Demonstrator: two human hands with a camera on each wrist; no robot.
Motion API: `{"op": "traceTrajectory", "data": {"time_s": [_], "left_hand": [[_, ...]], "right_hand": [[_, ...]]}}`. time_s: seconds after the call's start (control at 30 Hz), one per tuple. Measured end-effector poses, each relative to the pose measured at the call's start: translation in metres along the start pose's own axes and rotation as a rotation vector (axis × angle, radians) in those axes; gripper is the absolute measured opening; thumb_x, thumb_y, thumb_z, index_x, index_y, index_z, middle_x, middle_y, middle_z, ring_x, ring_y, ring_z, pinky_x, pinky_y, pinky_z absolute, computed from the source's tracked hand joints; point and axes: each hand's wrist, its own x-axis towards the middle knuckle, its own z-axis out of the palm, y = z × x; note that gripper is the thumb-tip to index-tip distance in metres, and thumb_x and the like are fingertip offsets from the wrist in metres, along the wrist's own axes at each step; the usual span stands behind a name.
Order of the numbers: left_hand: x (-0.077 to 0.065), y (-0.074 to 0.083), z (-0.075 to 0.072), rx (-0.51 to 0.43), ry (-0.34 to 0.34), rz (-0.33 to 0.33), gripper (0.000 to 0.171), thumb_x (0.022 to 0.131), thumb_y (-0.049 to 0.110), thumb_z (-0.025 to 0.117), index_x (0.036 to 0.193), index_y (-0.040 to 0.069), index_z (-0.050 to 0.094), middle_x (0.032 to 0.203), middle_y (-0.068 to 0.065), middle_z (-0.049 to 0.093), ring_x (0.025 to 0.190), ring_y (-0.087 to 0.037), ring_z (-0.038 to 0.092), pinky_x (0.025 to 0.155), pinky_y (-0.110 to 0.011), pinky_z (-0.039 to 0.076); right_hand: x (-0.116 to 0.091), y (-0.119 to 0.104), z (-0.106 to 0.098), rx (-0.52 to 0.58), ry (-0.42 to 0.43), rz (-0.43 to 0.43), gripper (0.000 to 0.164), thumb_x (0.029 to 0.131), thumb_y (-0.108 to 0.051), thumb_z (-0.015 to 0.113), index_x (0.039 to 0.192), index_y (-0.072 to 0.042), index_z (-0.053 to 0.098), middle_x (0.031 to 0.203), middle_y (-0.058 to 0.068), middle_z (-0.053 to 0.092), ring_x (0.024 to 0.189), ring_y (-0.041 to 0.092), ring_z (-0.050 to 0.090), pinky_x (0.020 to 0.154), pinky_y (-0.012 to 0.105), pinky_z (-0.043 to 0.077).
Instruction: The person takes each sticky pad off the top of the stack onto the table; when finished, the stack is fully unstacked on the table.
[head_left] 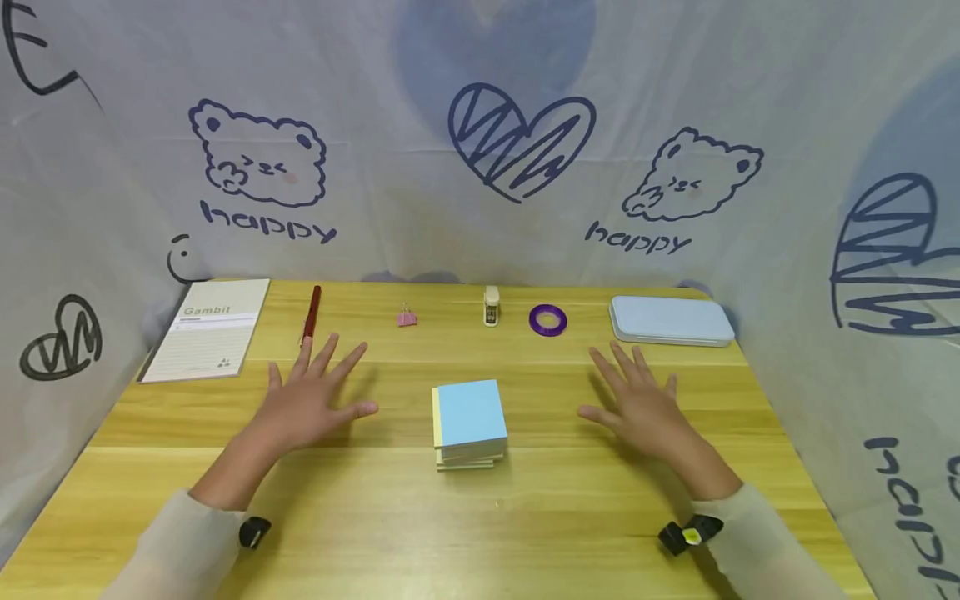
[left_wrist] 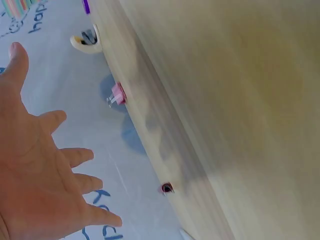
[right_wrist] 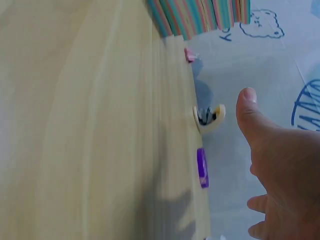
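Both hands are spread flat over the table with nothing held. My left hand (head_left: pixel 300 408) hovers left of a stack of sticky notes (head_left: pixel 472 414), its fingertips near the lower end of a dark red pen (head_left: pixel 312 312). On the other side of the stack my right hand (head_left: pixel 645 408) has its fingers splayed, pointing toward the light blue pencil case (head_left: pixel 671 320). The stack has a blue top sheet and yellow edges, with its layers slightly offset. In the right wrist view the stack's striped side (right_wrist: pixel 195 15) shows beyond the right hand (right_wrist: pixel 290 175).
Along the back edge lie a Gambit notepad (head_left: pixel 206 333), a pink binder clip (head_left: pixel 407 319), a small cream stapler (head_left: pixel 491 306) and a purple tape roll (head_left: pixel 536 321). A printed cloth (head_left: pixel 390 200) hangs behind and at both sides of the wooden table (head_left: pixel 420 533).
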Motion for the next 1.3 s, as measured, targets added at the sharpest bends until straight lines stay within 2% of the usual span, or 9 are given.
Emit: {"op": "traceTrajectory", "data": {"time_s": [0.27, 0.43, 0.57, 0.73, 0.8, 1.0, 1.2, 1.3], "left_hand": [[-0.007, 0.021, 0.008, -0.097, 0.033, 0.100, 0.093, 0.095, 0.062, 0.064, 0.167, 0.031, 0.013, 0.173, -0.010, 0.007, 0.156, -0.047, -0.004, 0.110, -0.085, 0.002], [-0.011, 0.039, 0.015, -0.221, 0.018, 0.180, 0.095, 0.095, 0.055, 0.068, 0.167, 0.025, 0.014, 0.173, -0.008, 0.010, 0.156, -0.046, 0.001, 0.112, -0.082, 0.005], [-0.014, 0.052, 0.024, -0.357, -0.014, 0.237, 0.099, 0.094, 0.046, 0.073, 0.168, 0.023, 0.010, 0.173, -0.008, 0.011, 0.157, -0.045, 0.005, 0.115, -0.078, 0.008], [-0.019, 0.070, 0.033, -0.557, -0.106, 0.229, 0.107, 0.092, 0.041, 0.077, 0.167, 0.027, 0.003, 0.173, -0.013, 0.007, 0.157, -0.042, 0.008, 0.118, -0.071, 0.019], [-0.020, 0.075, 0.037, -0.621, -0.121, 0.226, 0.108, 0.092, 0.039, 0.079, 0.167, 0.027, 0.003, 0.172, -0.014, 0.007, 0.156, -0.042, 0.010, 0.119, -0.068, 0.022], [-0.018, 0.087, 0.049, -0.757, -0.092, 0.245, 0.109, 0.089, 0.028, 0.083, 0.167, 0.021, 0.007, 0.172, -0.011, 0.012, 0.156, -0.039, 0.015, 0.120, -0.066, 0.020], [-0.014, 0.094, 0.054, -0.868, -0.046, 0.247, 0.113, 0.085, 0.023, 0.087, 0.166, 0.008, 0.009, 0.171, -0.011, 0.018, 0.156, -0.038, 0.019, 0.122, -0.061, 0.021], [-0.012, 0.097, 0.055, -0.885, -0.016, 0.245, 0.112, 0.083, 0.025, 0.089, 0.165, 0.006, 0.014, 0.170, -0.013, 0.023, 0.154, -0.041, 0.024, 0.122, -0.059, 0.025]], "right_hand": [[0.007, -0.023, -0.005, 0.032, -0.026, -0.085, 0.092, 0.096, -0.062, 0.062, 0.167, -0.022, 0.018, 0.172, 0.014, 0.010, 0.156, 0.047, 0.006, 0.106, 0.088, 0.006], [0.011, -0.039, -0.008, 0.098, -0.062, -0.132, 0.092, 0.097, -0.056, 0.065, 0.167, -0.023, 0.016, 0.173, 0.009, 0.009, 0.158, 0.041, 0.004, 0.109, 0.085, 0.006], [0.013, -0.053, -0.009, 0.138, -0.085, -0.190, 0.091, 0.097, -0.055, 0.066, 0.167, -0.024, 0.016, 0.173, 0.005, 0.010, 0.159, 0.036, 0.004, 0.111, 0.083, 0.007], [0.015, -0.072, -0.013, 0.187, -0.109, -0.279, 0.090, 0.096, -0.053, 0.067, 0.166, -0.022, 0.020, 0.173, 0.005, 0.015, 0.159, 0.035, 0.008, 0.114, 0.079, 0.006], [0.016, -0.080, -0.015, 0.208, -0.126, -0.318, 0.090, 0.097, -0.054, 0.066, 0.167, -0.022, 0.019, 0.172, 0.005, 0.016, 0.158, 0.035, 0.008, 0.116, 0.078, 0.006], [0.020, -0.101, -0.018, 0.278, -0.193, -0.416, 0.094, 0.095, -0.060, 0.063, 0.167, -0.023, 0.015, 0.173, 0.003, 0.015, 0.159, 0.031, 0.007, 0.120, 0.072, 0.008], [0.025, -0.120, -0.017, 0.338, -0.257, -0.462, 0.101, 0.091, -0.058, 0.071, 0.167, -0.018, 0.017, 0.172, 0.009, 0.017, 0.158, 0.032, 0.014, 0.121, 0.060, 0.026], [0.026, -0.127, -0.016, 0.344, -0.267, -0.457, 0.103, 0.089, -0.058, 0.075, 0.166, -0.018, 0.019, 0.171, 0.009, 0.020, 0.156, 0.032, 0.022, 0.119, 0.054, 0.033]]}}
